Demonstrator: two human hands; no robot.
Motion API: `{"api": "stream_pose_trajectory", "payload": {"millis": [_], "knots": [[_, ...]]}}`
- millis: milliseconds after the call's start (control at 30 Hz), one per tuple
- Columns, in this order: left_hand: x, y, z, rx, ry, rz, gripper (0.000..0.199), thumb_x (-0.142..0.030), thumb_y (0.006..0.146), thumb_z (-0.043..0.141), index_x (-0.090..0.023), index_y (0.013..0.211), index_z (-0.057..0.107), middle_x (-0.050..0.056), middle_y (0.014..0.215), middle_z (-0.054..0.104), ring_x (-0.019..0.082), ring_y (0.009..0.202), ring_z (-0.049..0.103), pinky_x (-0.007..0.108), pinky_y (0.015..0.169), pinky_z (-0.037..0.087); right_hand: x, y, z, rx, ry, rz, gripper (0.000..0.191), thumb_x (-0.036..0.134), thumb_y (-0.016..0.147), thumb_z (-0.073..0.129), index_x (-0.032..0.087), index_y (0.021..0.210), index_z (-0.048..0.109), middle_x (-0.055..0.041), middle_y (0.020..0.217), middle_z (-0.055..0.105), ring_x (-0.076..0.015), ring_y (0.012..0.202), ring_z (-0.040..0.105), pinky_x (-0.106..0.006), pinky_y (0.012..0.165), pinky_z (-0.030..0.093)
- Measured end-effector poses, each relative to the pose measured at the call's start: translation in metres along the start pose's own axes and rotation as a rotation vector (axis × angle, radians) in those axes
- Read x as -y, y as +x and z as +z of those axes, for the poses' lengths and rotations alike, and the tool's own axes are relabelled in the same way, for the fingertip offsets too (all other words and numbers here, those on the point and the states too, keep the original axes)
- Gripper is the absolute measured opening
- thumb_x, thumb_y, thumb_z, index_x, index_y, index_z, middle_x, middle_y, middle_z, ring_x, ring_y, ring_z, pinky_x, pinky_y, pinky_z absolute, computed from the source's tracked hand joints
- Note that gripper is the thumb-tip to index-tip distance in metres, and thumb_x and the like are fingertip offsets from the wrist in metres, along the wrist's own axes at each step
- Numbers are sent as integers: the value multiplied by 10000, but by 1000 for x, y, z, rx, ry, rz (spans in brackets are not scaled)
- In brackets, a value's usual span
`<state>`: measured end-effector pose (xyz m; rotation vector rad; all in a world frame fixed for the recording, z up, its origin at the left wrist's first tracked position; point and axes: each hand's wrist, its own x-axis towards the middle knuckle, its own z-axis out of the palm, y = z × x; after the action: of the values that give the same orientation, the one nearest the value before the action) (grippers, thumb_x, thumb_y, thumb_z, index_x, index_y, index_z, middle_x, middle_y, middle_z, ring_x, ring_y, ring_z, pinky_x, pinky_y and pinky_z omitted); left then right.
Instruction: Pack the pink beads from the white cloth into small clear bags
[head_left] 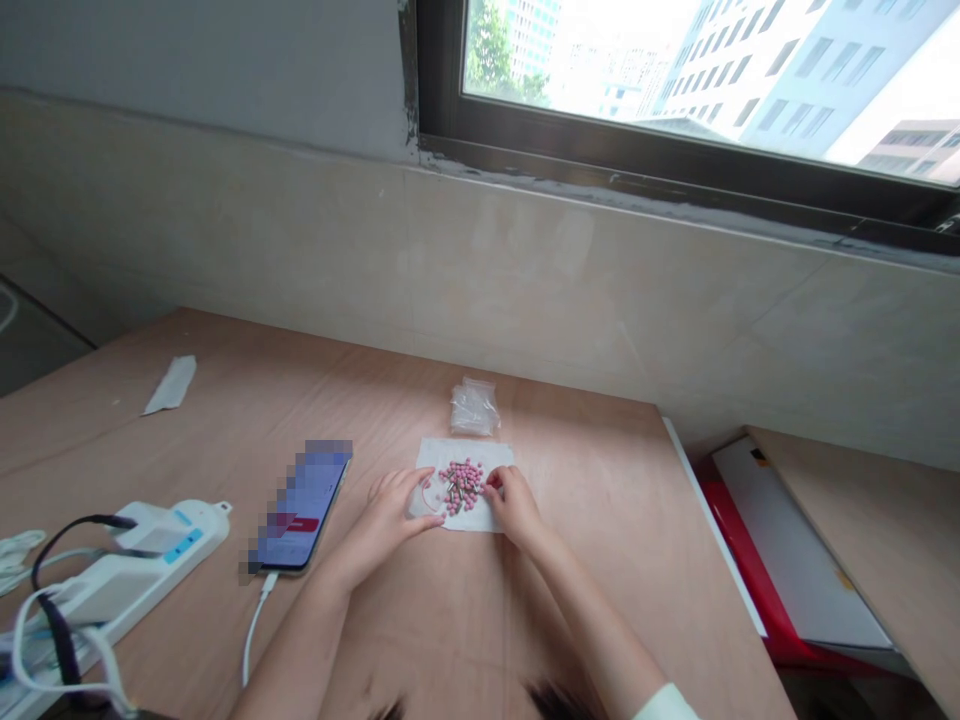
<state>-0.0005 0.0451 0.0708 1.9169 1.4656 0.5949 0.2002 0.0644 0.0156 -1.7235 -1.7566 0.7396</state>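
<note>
A heap of small pink-and-white capsules or beads [461,487] lies on a white paper sheet [487,510] in the middle of the wooden table [570,520]. My left hand [390,518] curves around a small clear round container [429,497] at the left side of the heap. My right hand [514,503] rests at the heap's right side, its fingertips pinched together against the pieces. I cannot tell whether those fingers hold a piece.
A clear plastic bag [475,407] lies behind the paper. To the left are a phone [304,505] on a charging cable and a white power strip [127,570] with cords. A folded white strip [171,385] lies far left. The table ends at right.
</note>
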Motion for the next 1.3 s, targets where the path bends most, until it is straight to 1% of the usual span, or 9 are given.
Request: {"api": "stream_pose_trajectory", "payload": {"millis": [167,333,467,600,767,900,1000,1167,1300], "knots": [[-2,-13,0,10,-28,-37,472,-348,650,594,-203,1081,468,56,1070,537,218,1022,452,360,899,325,1,-4,-8,49,30,-28,81,95,670,461,161,671,508,-34,750,498,-147,735,475,-272,691,379],[-3,-14,-1,9,-28,-38,467,-353,652,589,-196,1077,474,55,1051,546,218,1012,458,352,895,329,2,-6,-15,105,81,-44,97,80,649,479,156,689,524,-26,743,495,-134,700,473,-261,663,383],[-5,-7,-3,10,5,-33,476,-347,637,603,-185,1069,487,65,1067,543,227,1025,448,353,895,324,-2,-6,-15,76,108,-49,88,72,635,477,152,641,514,-24,707,490,-131,663,471,-254,626,381],[-10,1,0,43,40,-34,456,-324,646,595,-178,1064,489,70,1098,533,228,1044,436,361,903,311,-6,-5,-10,27,88,-54,89,84,649,449,154,626,500,-24,671,487,-141,662,467,-270,640,379],[-8,1,9,52,49,-24,446,-310,641,604,-211,1061,489,59,1096,539,231,1036,444,379,895,305,-5,-10,-4,0,51,-83,189,37,601,409,161,712,497,-35,751,512,-153,749,469,-287,711,379],[-2,-8,12,51,50,-40,443,-331,658,591,-205,1067,478,61,1080,546,224,1024,449,368,890,309,-2,-23,-3,33,33,-73,276,28,571,408,156,797,500,-52,826,512,-159,794,466,-285,722,381],[0,-13,11,46,72,-57,437,-331,659,588,-198,1062,483,60,1053,560,224,996,467,364,879,316,1,-30,-1,54,4,-90,230,83,615,454,168,820,511,-54,848,514,-166,800,467,-290,720,378],[-2,-11,11,56,104,-56,442,-323,644,601,-194,1052,493,62,1034,571,235,987,474,369,866,318,1,-30,2,37,-23,-88,95,131,677,472,179,728,536,-52,797,529,-170,764,469,-297,703,366],[-1,-3,16,62,127,-26,464,-337,634,609,-191,1057,489,72,1052,563,246,1007,463,385,866,310,13,-23,2,-6,115,-37,51,153,689,489,171,672,533,-45,725,544,-162,709,476,-290,674,369]]}}
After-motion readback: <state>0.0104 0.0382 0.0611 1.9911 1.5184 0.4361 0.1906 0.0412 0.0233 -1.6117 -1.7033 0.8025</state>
